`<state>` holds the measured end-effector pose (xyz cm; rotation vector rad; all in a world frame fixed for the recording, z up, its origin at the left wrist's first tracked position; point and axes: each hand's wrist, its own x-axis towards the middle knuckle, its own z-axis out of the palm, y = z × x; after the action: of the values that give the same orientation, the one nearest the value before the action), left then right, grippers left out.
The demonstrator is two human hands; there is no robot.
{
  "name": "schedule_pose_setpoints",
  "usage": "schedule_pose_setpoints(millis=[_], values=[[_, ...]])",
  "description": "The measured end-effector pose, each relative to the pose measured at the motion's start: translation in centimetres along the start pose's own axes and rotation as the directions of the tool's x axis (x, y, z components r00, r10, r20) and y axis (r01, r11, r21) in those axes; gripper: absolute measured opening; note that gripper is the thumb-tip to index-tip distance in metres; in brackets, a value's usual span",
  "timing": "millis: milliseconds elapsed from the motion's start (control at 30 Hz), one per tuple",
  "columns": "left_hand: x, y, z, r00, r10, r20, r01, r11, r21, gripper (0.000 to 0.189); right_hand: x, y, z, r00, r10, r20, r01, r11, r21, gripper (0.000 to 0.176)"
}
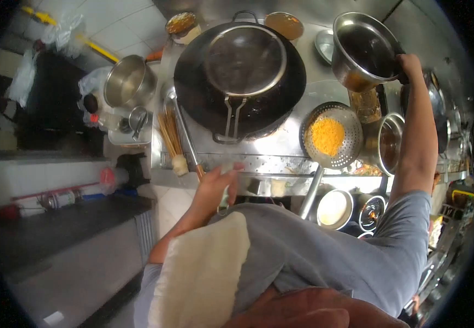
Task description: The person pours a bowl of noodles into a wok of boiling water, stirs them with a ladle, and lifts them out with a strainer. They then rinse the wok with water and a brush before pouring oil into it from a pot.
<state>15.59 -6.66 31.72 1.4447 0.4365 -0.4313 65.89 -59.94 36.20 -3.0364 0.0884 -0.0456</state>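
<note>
My right hand [410, 66] grips the dark handle of a steel pot [342, 70], which is tilted at the upper right and holds dark liquid. Fingers apart and slightly blurred, my left hand [218, 186] is in front of my body, near the wooden handle end of a long ladle [185, 128]. A small pale greenish thing [224, 198] shows by its palm; I cannot make out what it is. A large black wok [187, 82] stands on the stove, with a round steel-rimmed strainer [246, 60] lying across it.
A perforated skimmer [351, 156] holds yellow shreds [327, 136] right of the wok. A bamboo brush [170, 136] lies left of the wok. Pots stand at the left [129, 85] and right [388, 143]. A white-filled container [335, 209] is near the front edge.
</note>
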Motion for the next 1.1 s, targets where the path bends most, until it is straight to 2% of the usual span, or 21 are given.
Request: schedule_pose_setpoints(millis=[33,67,100,133,167,200,267,333,367,467,533,567,633,667,733,767,833,900,933,1033,1100], values=[[-0.4,0.0,0.2,0.997,-0.051,-0.066,0.043,0.992,-0.121,0.033,-0.8,1.0,0.9,1.0,0.015,0.004,-0.015,1.0,0.02,0.032],[-0.8,0.2,0.3,0.986,-0.106,-0.128,0.072,0.967,-0.245,0.033,-1.7,1.8,1.8,0.996,-0.077,-0.054,0.071,0.993,-0.095,0.036],[-1.4,0.7,0.6,0.98,-0.097,-0.174,0.054,0.971,-0.233,0.033,-2.4,2.6,2.6,0.979,-0.176,-0.1,0.152,0.965,-0.215,0.04],[-1.7,0.5,0.6,0.978,-0.101,-0.182,0.06,0.974,-0.216,0.033,-2.8,3.5,3.7,0.981,-0.169,-0.095,0.148,0.969,-0.197,0.04],[-1.9,-0.2,0.3,0.974,-0.074,-0.214,0.018,0.968,-0.251,0.033,-3.1,4.4,4.9,0.997,0.039,-0.073,-0.041,0.999,-0.024,0.041],[-2.0,-0.5,0.1,0.967,-0.047,-0.249,-0.026,0.958,-0.284,0.033,-3.3,5.2,6.1,0.971,0.237,-0.013,-0.233,0.962,0.139,0.042],[-2.5,0.6,0.7,0.959,-0.03,-0.283,-0.045,0.966,-0.254,0.032,-3.3,7.5,8.5,0.973,0.231,0.012,-0.23,0.96,0.162,0.043],[-3.4,3.0,2.2,0.943,-0.006,-0.332,-0.052,0.985,-0.166,0.034,-1.4,12.5,12.7,0.988,0.153,0.024,-0.154,0.985,0.081,0.043],[-3.4,2.5,2.1,0.949,-0.034,-0.314,-0.062,0.954,-0.293,0.036,-1.0,13.6,14.5,0.989,0.148,0.03,-0.15,0.984,0.092,0.043],[-3.6,3.3,3.0,0.945,-0.044,-0.323,-0.068,0.943,-0.325,0.037,-2.1,14.5,16.6,0.988,0.149,-0.037,-0.148,0.989,0.022,0.036],[-3.3,3.0,3.0,0.944,-0.042,-0.327,-0.067,0.947,-0.314,0.037,-3.8,12.9,14.7,0.986,-0.165,0.021,0.166,0.97,-0.176,0.036],[-3.3,2.9,3.0,0.946,-0.047,-0.32,-0.058,0.949,-0.31,0.037,-3.3,13.2,14.9,0.986,-0.164,0.025,0.165,0.971,-0.175,0.036],[-2.8,2.9,3.3,0.94,-0.074,-0.334,-0.017,0.965,-0.261,0.036,-2.0,13.0,14.4,0.995,0.016,-0.099,-0.011,0.998,0.054,0.037],[-2.5,2.7,3.4,0.932,-0.096,-0.351,0.021,0.977,-0.214,0.035,-2.1,12.4,13.3,0.995,0.017,-0.095,-0.012,0.999,0.044,0.037],[-1.7,1.9,3.1,0.937,-0.12,-0.328,0.054,0.978,-0.201,0.033,-2.5,10.0,9.8,0.984,-0.136,-0.115,0.123,0.986,-0.11,0.036],[-1.4,1.5,2.9,0.941,-0.131,-0.313,0.078,0.981,-0.178,0.032,-2.9,8.4,7.9,0.984,-0.136,-0.115,0.122,0.985,-0.126,0.036],[-0.7,0.7,2.5,0.952,-0.139,-0.274,0.093,0.98,-0.173,0.031,-3.8,4.2,3.8,0.986,-0.141,-0.087,0.137,0.989,-0.047,0.036],[-0.2,0.2,2.4,0.966,-0.138,-0.219,0.103,0.981,-0.164,0.03,-5.9,-1.5,-0.2,0.979,-0.065,-0.192,0.059,0.998,-0.039,0.035],[-0.1,0.1,2.5,0.968,-0.139,-0.21,0.108,0.982,-0.154,0.03,-6.4,-4.0,-2.0,0.982,-0.109,-0.151,0.089,0.987,-0.136,0.034],[0.2,-0.6,2.0,0.979,-0.123,-0.164,0.099,0.984,-0.149,0.031,-8.6,-11.7,-5.8,0.964,-0.169,-0.207,0.113,0.96,-0.258,0.027],[0.2,-0.8,1.4,0.984,-0.104,-0.142,0.08,0.983,-0.167,0.032,-7.7,-14.8,-6.0,0.929,-0.3,-0.215,0.205,0.904,-0.376,0.025]])
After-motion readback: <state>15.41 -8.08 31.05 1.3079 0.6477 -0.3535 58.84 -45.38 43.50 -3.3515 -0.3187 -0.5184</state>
